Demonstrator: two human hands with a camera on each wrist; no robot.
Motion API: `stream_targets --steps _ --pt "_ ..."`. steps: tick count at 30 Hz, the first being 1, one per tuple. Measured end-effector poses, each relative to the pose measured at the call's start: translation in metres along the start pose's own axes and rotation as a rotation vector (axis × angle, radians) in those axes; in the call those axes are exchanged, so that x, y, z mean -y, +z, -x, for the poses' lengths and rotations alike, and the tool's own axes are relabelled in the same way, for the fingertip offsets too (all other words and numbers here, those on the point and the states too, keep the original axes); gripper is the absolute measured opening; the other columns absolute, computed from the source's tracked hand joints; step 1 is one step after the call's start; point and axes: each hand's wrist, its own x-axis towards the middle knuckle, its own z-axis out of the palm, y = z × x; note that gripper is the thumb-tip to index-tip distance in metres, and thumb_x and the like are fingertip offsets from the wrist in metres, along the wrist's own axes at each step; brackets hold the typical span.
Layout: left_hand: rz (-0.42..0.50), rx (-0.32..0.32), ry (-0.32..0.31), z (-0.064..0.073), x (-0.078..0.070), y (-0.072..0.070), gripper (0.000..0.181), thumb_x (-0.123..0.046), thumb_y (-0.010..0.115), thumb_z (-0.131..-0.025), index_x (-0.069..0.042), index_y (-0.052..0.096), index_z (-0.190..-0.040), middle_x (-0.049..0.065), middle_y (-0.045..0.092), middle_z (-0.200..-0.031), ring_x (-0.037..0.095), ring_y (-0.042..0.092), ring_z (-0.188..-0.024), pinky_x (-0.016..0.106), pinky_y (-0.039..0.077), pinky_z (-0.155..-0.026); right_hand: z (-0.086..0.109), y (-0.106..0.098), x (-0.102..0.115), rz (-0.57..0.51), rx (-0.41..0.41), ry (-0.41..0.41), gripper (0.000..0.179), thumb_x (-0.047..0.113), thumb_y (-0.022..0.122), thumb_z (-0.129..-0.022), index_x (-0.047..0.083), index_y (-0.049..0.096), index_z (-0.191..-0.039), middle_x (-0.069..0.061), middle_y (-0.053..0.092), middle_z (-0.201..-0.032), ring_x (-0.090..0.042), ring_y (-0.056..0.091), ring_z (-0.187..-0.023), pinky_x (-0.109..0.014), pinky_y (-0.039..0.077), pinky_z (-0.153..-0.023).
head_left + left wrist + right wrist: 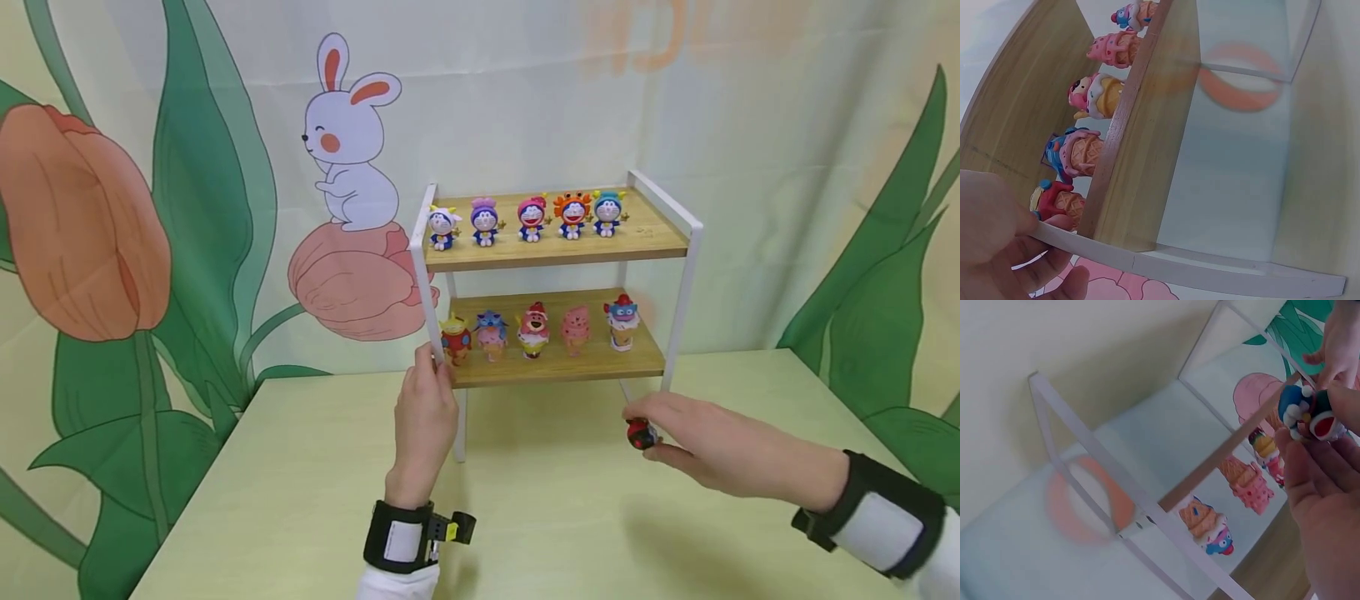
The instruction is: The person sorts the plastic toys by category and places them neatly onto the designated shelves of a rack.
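My left hand point(426, 425) grips the white front-left post point(425, 296) of a small two-tier shelf, level with the lower board point(562, 371). In the left wrist view, its fingers lie around that post, close to a red-and-yellow figurine point(1060, 203). My right hand point(705, 437) pinches a small figurine point(641, 434) between thumb and fingers, below and just in front of the shelf's right side. Seen from the right wrist, this figurine point(1313, 415) is blue, white and dark green with a red open mouth. The hand hides part of it.
Several blue-and-white figurines in varied hats point(532, 218) stand in a row on the upper board point(652, 229). Several ice-cream-cone figurines point(576, 331) line the lower one. The shelf stands on a pale table point(300, 500), before a curtain printed with a rabbit point(352, 158) and tulips.
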Motion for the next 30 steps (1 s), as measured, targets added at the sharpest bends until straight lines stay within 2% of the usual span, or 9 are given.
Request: stream_targets --steps 5,6,9,12,17,20,23,26,30 --pt "0.0 -0.001 -0.001 -0.001 0.0 -0.001 0.029 -0.006 0.048 -0.102 0.001 0.045 -0.13 0.017 0.061 -0.092 0.027 0.058 -0.074 0.038 0.05 -0.058 -0.01 -0.016 0.001 0.057 -0.097 -0.019 0.053 0.004 0.079 -0.08 0.005 0.053 -0.127 0.005 0.059 -0.107 -0.007 0.057 -0.093 -0.03 0.053 -0.076" --pt "0.0 0.0 -0.002 -0.001 0.0 -0.001 0.029 -0.006 0.048 -0.102 0.001 0.045 -0.13 0.017 0.061 -0.092 0.027 0.058 -0.074 0.038 0.05 -0.058 -0.012 -0.019 0.001 0.069 -0.12 -0.028 0.049 0.011 0.077 -0.085 0.004 0.054 -0.127 0.004 0.06 -0.107 -0.008 0.059 -0.092 -0.03 0.054 -0.075" --pt "0.003 0.007 -0.004 -0.001 0.0 -0.001 0.029 -0.007 0.048 -0.102 0.001 0.045 -0.13 0.017 0.061 -0.091 0.027 0.058 -0.074 0.038 0.05 -0.058 -0.019 -0.028 -0.001 0.106 -0.196 -0.076 0.041 0.033 0.063 -0.096 0.003 0.058 -0.124 0.0 0.061 -0.108 -0.01 0.061 -0.089 -0.027 0.054 -0.072" --pt "0.006 0.007 -0.008 -0.001 0.0 0.0 0.028 -0.007 0.048 -0.103 0.001 0.046 -0.13 0.016 0.06 -0.089 0.026 0.056 -0.071 0.037 0.048 -0.056 -0.026 -0.04 -0.001 0.131 -0.254 -0.121 0.051 0.046 0.039 -0.1 0.004 0.062 -0.118 -0.002 0.061 -0.107 -0.01 0.061 -0.085 -0.025 0.053 -0.068" --pt "0.015 0.006 -0.004 0.0 -0.001 0.0 0.027 -0.005 0.048 -0.102 0.001 0.046 -0.129 0.016 0.06 -0.088 0.026 0.056 -0.07 0.036 0.048 -0.056 -0.039 -0.074 -0.001 0.172 -0.335 -0.103 0.052 0.051 0.043 -0.097 0.007 0.067 -0.111 0.001 0.063 -0.102 -0.009 0.061 -0.081 -0.021 0.051 -0.066" --pt "0.013 0.008 -0.005 0.0 -0.002 -0.001 0.028 -0.005 0.049 -0.102 0.002 0.046 -0.129 0.017 0.06 -0.09 0.026 0.057 -0.072 0.037 0.049 -0.057 -0.049 -0.096 -0.005 0.171 -0.411 -0.085 0.045 0.047 0.059 -0.091 0.006 0.069 -0.108 0.002 0.066 -0.097 -0.009 0.06 -0.078 -0.015 0.048 -0.067" --pt "0.008 0.009 -0.015 0.0 -0.002 -0.002 0.029 -0.005 0.049 -0.102 0.001 0.045 -0.13 0.017 0.061 -0.092 0.026 0.057 -0.072 0.037 0.05 -0.057 -0.06 -0.115 -0.011 0.16 -0.463 -0.04 0.035 0.023 0.08 -0.079 0.004 0.07 -0.106 -0.001 0.068 -0.093 -0.01 0.06 -0.074 -0.01 0.045 -0.069" --pt "0.004 0.008 -0.013 0.0 -0.002 -0.003 0.03 -0.005 0.049 -0.102 0.002 0.045 -0.13 0.017 0.061 -0.091 0.026 0.057 -0.072 0.036 0.049 -0.056 -0.07 -0.129 -0.018 0.156 -0.49 0.077 0.04 0.003 0.086 -0.071 0.002 0.07 -0.107 -0.005 0.07 -0.093 -0.013 0.064 -0.074 -0.007 0.044 -0.071" --pt "0.003 0.01 -0.005 0.0 -0.001 -0.002 0.029 -0.005 0.049 -0.102 0.002 0.045 -0.13 0.017 0.061 -0.092 0.026 0.057 -0.072 0.036 0.05 -0.056 -0.08 -0.141 -0.028 0.147 -0.497 0.268 0.033 0.011 0.082 -0.08 0.003 0.069 -0.109 -0.007 0.072 -0.094 -0.006 0.065 -0.076 -0.007 0.041 -0.071"
